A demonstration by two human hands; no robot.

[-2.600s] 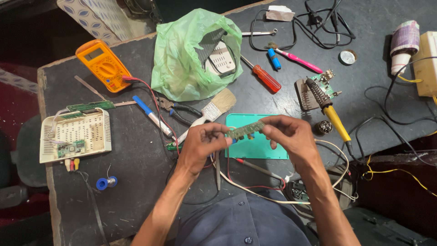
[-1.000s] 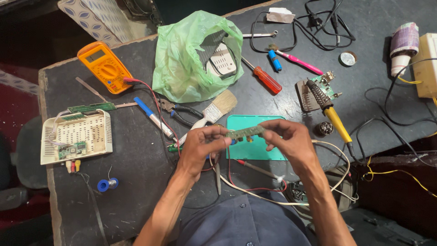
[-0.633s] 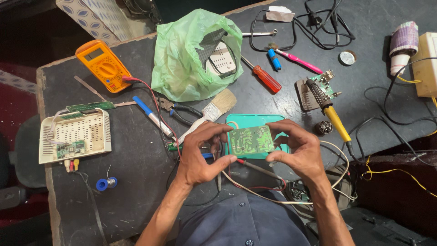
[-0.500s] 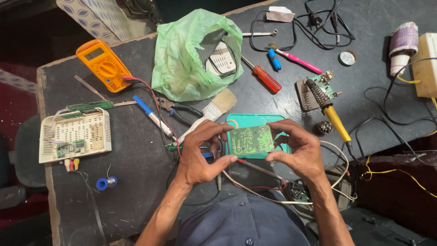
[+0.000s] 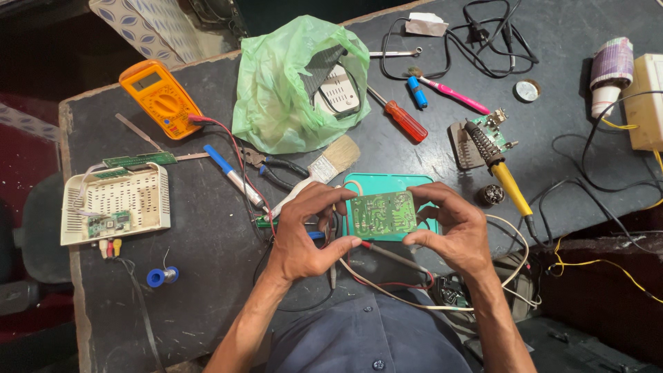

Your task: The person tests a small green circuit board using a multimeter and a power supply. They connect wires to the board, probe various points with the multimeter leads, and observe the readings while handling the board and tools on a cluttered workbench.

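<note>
Crumpled translucent green plastic bag (image 5: 276, 103) sits at the table's far middle, a white vented device inside. Left of it, orange handheld multimeter (image 5: 157, 99); its small grey rectangular screen (image 5: 147, 81) is blank.

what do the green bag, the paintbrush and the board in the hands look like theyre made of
Green bag: thin plastic film, likely; translucent, crinkled, glossy.
Paintbrush: pale bristles, whether natural or synthetic is unclear; the handle's material cannot be told.
Circuit board, held between left hand and right hand: rigid green laminate, with what look like pale solder traces.
</note>
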